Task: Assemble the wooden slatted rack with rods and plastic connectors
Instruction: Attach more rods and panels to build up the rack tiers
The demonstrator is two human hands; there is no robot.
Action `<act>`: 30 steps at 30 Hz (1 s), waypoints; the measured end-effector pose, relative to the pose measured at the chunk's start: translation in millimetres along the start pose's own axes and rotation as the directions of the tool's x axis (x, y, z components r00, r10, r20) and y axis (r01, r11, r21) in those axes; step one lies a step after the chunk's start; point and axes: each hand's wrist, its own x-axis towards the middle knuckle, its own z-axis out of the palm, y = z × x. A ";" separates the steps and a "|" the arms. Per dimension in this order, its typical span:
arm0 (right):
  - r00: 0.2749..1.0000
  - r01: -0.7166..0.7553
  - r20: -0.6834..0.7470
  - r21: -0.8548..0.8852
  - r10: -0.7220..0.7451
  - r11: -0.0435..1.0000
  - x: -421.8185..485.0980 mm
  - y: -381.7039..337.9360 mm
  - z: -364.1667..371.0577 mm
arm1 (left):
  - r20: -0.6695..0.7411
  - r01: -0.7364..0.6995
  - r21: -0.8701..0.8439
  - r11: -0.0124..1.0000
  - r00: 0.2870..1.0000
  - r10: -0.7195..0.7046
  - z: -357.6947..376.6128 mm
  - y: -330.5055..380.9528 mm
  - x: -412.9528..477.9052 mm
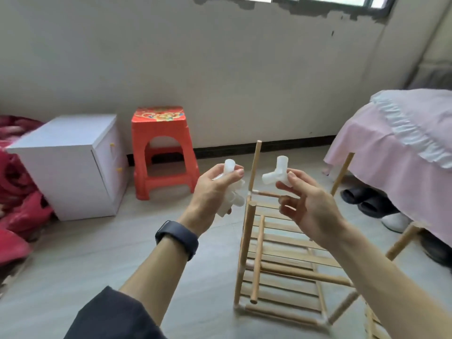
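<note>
Partly built, the slatted rack stands on the floor with upright rods bare-topped. Above it, the right hand pinches one three-way connector; the left hand grips spare connectors, still to fit.

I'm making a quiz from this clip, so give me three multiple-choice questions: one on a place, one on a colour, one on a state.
1. The red stool stands: A left of the white cabinet; B right of it; C on top of it.
2. The connectors in the left hand are: A white; B blue; C black.
3. The connector in the right hand is: A fitted on the upright rod; B pinched clear of it; C dropped.
B: it shows to the cabinet's right. A: all look white. B: a gap separates it from the rod.
</note>
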 end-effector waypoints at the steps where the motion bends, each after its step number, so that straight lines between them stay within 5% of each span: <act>1: 1.000 -0.010 -0.015 -0.006 0.010 1.000 1.3 2.0 -2.7 | -0.016 0.001 -0.013 1.000 1.000 -0.002 5.7 -3.8 -2.2; 6: 0.997 -0.059 -0.055 -0.077 0.055 0.995 6.3 10.6 -8.7 | -0.070 0.025 -0.010 1.000 0.997 -0.026 17.4 -30.7 -19.3; 13: 0.973 -0.229 0.050 0.116 0.225 0.966 13.9 21.6 -14.9 | -0.021 0.099 0.008 0.995 0.995 -0.098 20.2 -45.0 -22.0; 24: 0.991 0.099 0.113 -0.255 -0.073 0.962 25.7 44.9 0.5 | 0.004 0.140 -0.098 0.985 0.990 -0.140 21.8 -45.6 -22.9; 30: 0.977 0.207 0.097 -0.233 -0.189 0.950 28.8 53.2 1.6 | 0.002 0.153 -0.108 0.982 0.988 -0.154 19.9 -48.3 -22.0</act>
